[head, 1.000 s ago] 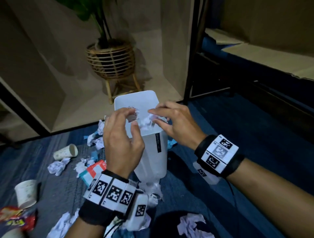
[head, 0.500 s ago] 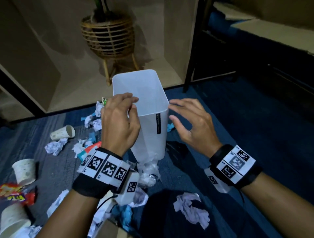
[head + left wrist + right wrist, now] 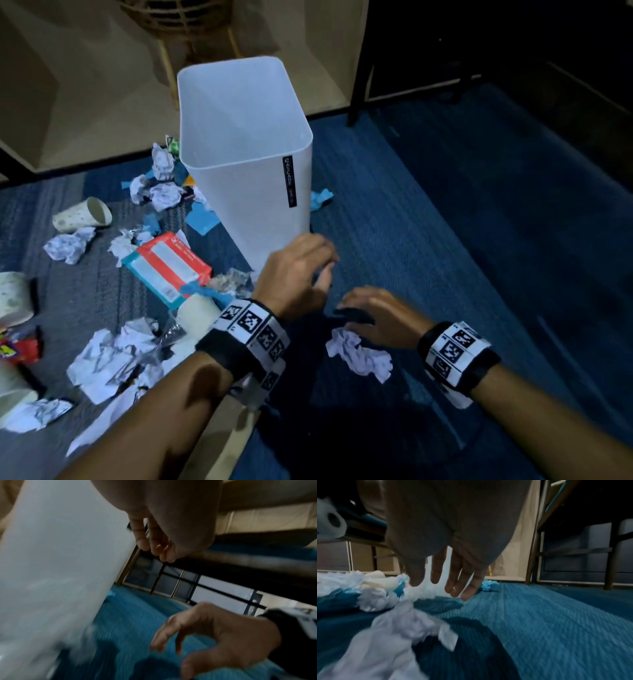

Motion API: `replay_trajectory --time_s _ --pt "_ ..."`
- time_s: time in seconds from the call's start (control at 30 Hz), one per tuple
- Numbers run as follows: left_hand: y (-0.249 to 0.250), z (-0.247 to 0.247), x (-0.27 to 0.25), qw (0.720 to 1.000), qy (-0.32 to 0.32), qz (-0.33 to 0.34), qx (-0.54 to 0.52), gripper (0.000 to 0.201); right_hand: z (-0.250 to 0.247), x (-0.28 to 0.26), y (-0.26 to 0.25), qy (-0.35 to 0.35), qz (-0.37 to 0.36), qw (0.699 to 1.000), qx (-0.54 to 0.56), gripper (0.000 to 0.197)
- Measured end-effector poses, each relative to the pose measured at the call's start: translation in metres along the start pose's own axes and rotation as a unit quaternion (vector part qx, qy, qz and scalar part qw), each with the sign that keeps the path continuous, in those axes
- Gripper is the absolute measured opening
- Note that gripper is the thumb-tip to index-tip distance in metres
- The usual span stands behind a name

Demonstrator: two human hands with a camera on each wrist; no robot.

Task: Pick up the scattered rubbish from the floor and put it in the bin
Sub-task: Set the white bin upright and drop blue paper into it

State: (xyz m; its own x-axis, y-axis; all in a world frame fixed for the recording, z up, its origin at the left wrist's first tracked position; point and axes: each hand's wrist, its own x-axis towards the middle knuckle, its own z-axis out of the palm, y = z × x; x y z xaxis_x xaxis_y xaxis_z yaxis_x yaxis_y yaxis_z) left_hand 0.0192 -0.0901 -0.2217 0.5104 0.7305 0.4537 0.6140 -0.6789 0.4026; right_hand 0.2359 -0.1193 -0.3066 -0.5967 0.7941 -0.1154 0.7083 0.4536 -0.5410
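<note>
Both hands low over the carpet, empty, reaching for the next piece of rubbish beside the bin.

Head view: the white bin (image 3: 239, 144) stands upright at upper centre; rubbish lies scattered at centre left and lower left. The left hand (image 3: 294, 274) hovers near the bin's base, fingers loosely bent, grasping nothing. The right hand (image 3: 373, 317) hangs just above a crumpled paper ball (image 3: 359, 353) at lower centre, fingers relaxed. Left wrist view: the bin wall fills the left of the frame; the fingers (image 3: 142, 540) hang loose beside it. Right wrist view: the fingers are spread above the carpet (image 3: 547, 615), the ball blurred at lower left. Recommended procedure: lower the right hand, close all fingers round the ball, lift clear of the rim, then release inside.
</note>
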Motion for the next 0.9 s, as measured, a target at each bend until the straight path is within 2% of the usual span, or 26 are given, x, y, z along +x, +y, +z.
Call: replay_trajectory --time_s 0.07,0.13,0.17,0.23,0.3,0.37,0.4,0.43,0.47,0.53,0.63,0.73,0.8,0.9 --pt "-0.008 0.024 -0.021 0.993 -0.106 -0.044 0.001 0.017 0.015 -0.012 0.005 -0.036 0.055 0.998 0.008 0.060" --pt "-0.011 0.041 -0.038 0.974 -0.200 -0.101 -0.012 0.022 0.024 -0.022 0.009 -0.048 0.072 0.996 -0.009 0.093" --pt "-0.009 0.047 -0.044 0.962 -0.241 -0.129 -0.019 0.023 0.027 -0.026 0.009 -0.053 0.074 0.996 -0.024 0.103" --pt "-0.007 0.058 -0.057 0.938 -0.308 -0.153 -0.032 0.025 0.031 -0.031 0.008 -0.065 0.078 0.994 -0.044 0.111" --pt "-0.006 0.069 -0.069 0.923 -0.344 -0.159 -0.058 0.039 0.039 -0.033 0.009 -0.062 0.076 0.994 -0.038 0.101" --pt "-0.009 0.082 -0.079 0.916 -0.344 -0.184 -0.091 0.055 0.054 -0.032 0.014 -0.014 0.085 0.996 -0.007 0.070" --pt "-0.010 0.088 -0.080 0.916 -0.334 -0.197 -0.106 0.054 0.059 -0.031 0.015 0.015 0.079 0.997 0.018 0.051" --pt "-0.010 0.090 -0.078 0.918 -0.319 -0.208 -0.110 0.048 0.059 -0.030 0.014 0.033 0.076 0.996 0.030 0.041" --pt "-0.010 0.092 -0.076 0.921 -0.301 -0.221 -0.107 0.044 0.054 -0.030 0.008 0.037 0.086 0.995 0.025 0.042" --pt "-0.010 0.093 -0.071 0.926 -0.261 -0.255 -0.100 0.050 0.042 -0.029 0.003 0.037 0.107 0.993 0.041 0.050" --pt "-0.012 0.094 -0.069 0.920 -0.224 -0.306 -0.096 0.057 0.021 -0.024 0.005 0.093 0.133 0.985 0.064 0.052" --pt "-0.014 0.098 -0.074 0.906 -0.309 -0.284 -0.054 0.054 -0.016 -0.009 0.005 0.158 0.155 0.975 0.029 0.060" --pt "-0.013 0.102 -0.080 0.895 -0.358 -0.263 -0.048 0.056 -0.049 0.001 -0.002 0.221 0.136 0.965 0.043 0.061" --pt "-0.011 0.105 -0.084 0.907 -0.329 -0.254 -0.072 0.025 -0.096 0.024 -0.021 0.302 0.086 0.949 0.037 0.061"
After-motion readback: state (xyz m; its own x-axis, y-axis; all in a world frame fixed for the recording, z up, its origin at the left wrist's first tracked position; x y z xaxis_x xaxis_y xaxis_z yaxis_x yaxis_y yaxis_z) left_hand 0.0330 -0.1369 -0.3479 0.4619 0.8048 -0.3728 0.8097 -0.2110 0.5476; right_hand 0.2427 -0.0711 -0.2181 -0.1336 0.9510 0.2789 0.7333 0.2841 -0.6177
